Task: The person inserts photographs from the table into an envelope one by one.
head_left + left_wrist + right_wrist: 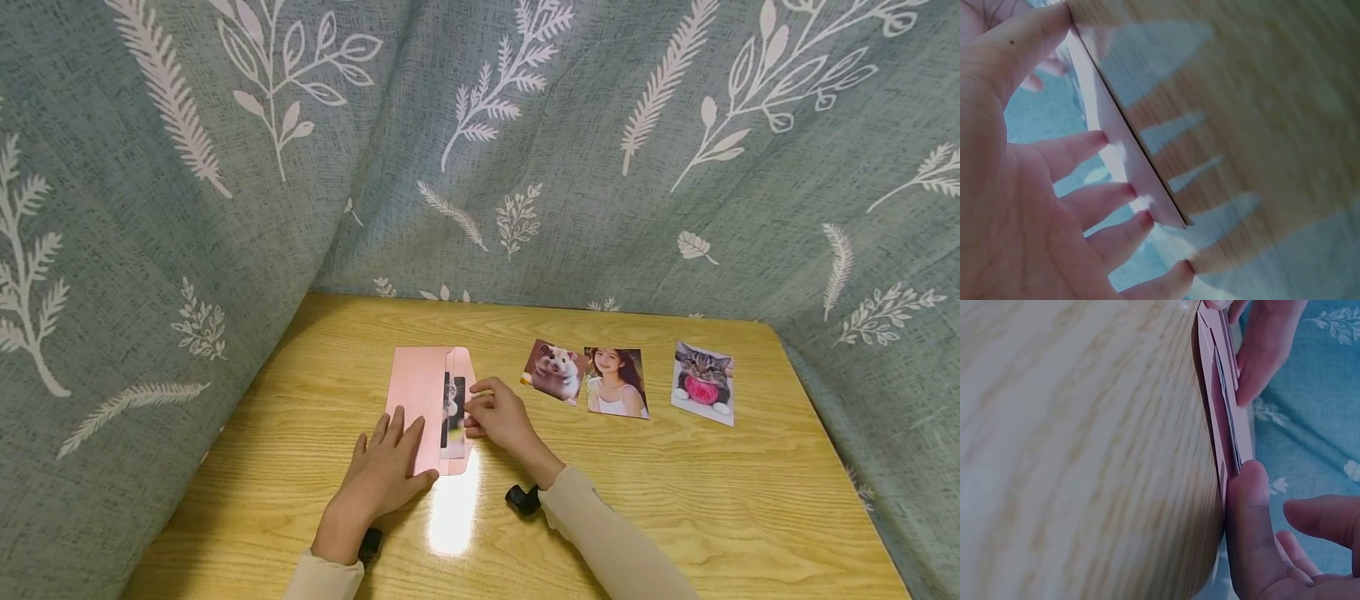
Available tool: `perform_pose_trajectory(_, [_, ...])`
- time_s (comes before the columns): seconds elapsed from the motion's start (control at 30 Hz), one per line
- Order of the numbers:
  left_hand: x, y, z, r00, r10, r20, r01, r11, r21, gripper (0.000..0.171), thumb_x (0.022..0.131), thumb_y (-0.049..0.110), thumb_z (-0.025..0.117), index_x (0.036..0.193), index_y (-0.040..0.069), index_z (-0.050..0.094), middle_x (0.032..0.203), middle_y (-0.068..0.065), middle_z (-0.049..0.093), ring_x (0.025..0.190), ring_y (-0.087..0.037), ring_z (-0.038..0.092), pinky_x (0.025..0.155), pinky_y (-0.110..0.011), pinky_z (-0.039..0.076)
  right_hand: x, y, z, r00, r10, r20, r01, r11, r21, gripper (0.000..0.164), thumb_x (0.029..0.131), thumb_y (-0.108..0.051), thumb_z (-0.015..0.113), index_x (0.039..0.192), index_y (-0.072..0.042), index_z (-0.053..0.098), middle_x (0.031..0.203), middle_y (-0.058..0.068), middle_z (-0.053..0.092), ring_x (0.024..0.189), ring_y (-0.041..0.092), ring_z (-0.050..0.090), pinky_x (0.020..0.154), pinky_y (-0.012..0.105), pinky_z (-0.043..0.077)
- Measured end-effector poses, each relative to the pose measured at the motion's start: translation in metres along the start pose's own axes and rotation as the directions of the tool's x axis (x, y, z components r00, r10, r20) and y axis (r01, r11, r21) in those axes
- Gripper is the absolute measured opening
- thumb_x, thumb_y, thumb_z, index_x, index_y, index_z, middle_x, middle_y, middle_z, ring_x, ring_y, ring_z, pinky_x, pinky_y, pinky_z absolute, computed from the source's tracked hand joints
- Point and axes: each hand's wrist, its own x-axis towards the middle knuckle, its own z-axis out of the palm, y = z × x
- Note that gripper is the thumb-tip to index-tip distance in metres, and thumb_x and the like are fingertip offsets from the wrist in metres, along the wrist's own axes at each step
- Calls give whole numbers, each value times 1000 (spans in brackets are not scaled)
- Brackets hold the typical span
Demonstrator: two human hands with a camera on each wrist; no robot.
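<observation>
A pink envelope (417,375) lies on the table with its flap side toward the right. Photos (455,425) stick partly out of its opening; the visible parts are dark with some lighter patches. My left hand (386,471) rests on the envelope, fingers spread, and its thumb is at the near edge. Seen from the left wrist, the fingertips (1141,219) touch the pink paper. At the opening, my right hand (504,421) touches the edge of the photos. One finger (1250,494) presses there in the right wrist view, while another finger stands apart from it.
To the right on the wooden table (600,483) lie a hamster photo (555,372), a portrait photo (617,383) and a cat photo (702,383). A patterned grey-green curtain (555,275) surrounds the table at the back and sides.
</observation>
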Motion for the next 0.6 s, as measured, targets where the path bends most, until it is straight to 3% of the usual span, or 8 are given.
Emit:
perform_pose_trajectory(0.2, [-1, 0, -1, 1000, -1, 2, 1, 1000, -3, 84, 90, 50, 70, 156, 10, 36, 161, -26, 19, 147, -47, 15, 109, -72, 16, 0, -1, 4, 1000, -3, 2, 3, 1000, -11, 27, 97, 6, 57, 124, 7, 52, 102, 24, 69, 76, 28, 71, 65, 37, 61])
perform_pose_trajectory(0.6, [0, -1, 1, 1000, 2, 1, -2, 1000, -6, 84, 90, 50, 71, 156, 10, 37, 161, -25, 19, 147, -46, 14, 109, -72, 16, 2, 1, 12, 1000, -23, -6, 23, 999, -33, 25, 98, 5, 57, 122, 7, 53, 102, 24, 70, 78, 32, 72, 67, 36, 61])
